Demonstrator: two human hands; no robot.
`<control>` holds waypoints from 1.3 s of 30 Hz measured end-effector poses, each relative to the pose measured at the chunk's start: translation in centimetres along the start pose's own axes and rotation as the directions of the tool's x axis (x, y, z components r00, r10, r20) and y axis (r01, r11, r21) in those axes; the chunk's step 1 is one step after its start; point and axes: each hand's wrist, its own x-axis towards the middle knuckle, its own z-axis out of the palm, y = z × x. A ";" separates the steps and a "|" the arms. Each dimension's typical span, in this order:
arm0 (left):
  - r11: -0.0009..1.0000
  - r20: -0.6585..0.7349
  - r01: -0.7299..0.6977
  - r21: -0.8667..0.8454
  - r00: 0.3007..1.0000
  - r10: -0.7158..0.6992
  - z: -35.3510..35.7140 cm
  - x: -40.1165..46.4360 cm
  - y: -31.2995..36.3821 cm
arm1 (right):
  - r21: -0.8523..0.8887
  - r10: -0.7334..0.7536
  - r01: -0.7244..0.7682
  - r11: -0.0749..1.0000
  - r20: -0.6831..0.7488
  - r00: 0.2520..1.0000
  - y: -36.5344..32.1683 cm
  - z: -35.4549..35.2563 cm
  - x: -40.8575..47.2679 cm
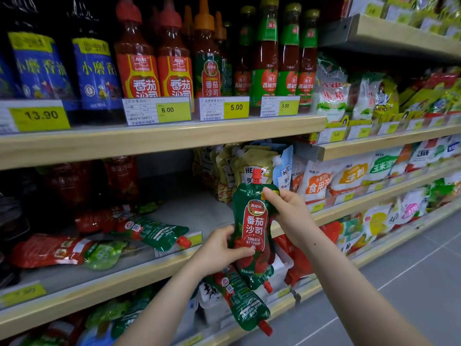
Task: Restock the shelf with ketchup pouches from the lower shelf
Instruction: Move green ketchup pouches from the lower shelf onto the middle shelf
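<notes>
While both hands keep it upright in front of the middle shelf (139, 273), the ketchup pouch (253, 228) faces the camera label-first, red cap on top, which looks like a check of its facing before it goes in. The left hand (219, 250) has its grip closed on the pouch's lower left edge, thumb across the front by the words TOMATO KETCHUP, fingers wrapped behind. The right hand (287, 211) pinches the upper right shoulder just below the spout, so the soft pack is steadied at two opposite corners and cannot fold. Hanging under the held pouch are at least two more pouches (245, 303), spouts pointing down; whether the left hand carries them too or they lie on the lower shelf (282, 310) I cannot tell. On the middle shelf, a fallen pouch (159, 234) lies flat beside red packs (50, 250), leaving a bare grey stretch to the left of the standing Heinz pouches (252, 168). That gap is the likely place for this one, stood upright with its label outward.
</notes>
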 end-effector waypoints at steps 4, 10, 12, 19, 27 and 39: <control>1.000 -0.036 -0.003 0.023 0.999 0.004 0.5 -0.3 -0.8 | -0.018 0.082 -0.083 0.996 -0.053 0.995 0.0 0.5 0.2; 0.961 -0.096 -0.015 0.276 0.994 0.043 0.4 -0.2 -0.7 | -0.085 0.010 -0.021 0.996 -0.123 0.992 -0.2 1.2 0.0; 0.930 -0.116 -0.036 0.366 0.990 0.084 0.7 -0.2 -0.6 | -0.101 -0.008 -0.016 0.995 -0.231 0.973 0.2 1.6 0.0; 0.929 -0.239 -0.039 0.367 0.962 0.135 1.6 -0.5 -0.2 | -0.079 0.009 -0.028 0.996 -0.227 0.974 0.9 1.8 -0.9; 0.888 -0.288 -0.210 0.409 0.894 0.344 -3.6 0.2 3.1 | -0.267 -0.155 0.108 0.958 -0.165 0.974 0.0 3.8 0.4; 0.665 -0.390 0.116 0.738 0.878 0.279 -16.2 -6.3 -4.9 | -0.315 -0.146 0.135 0.940 -0.013 0.989 4.1 9.8 7.4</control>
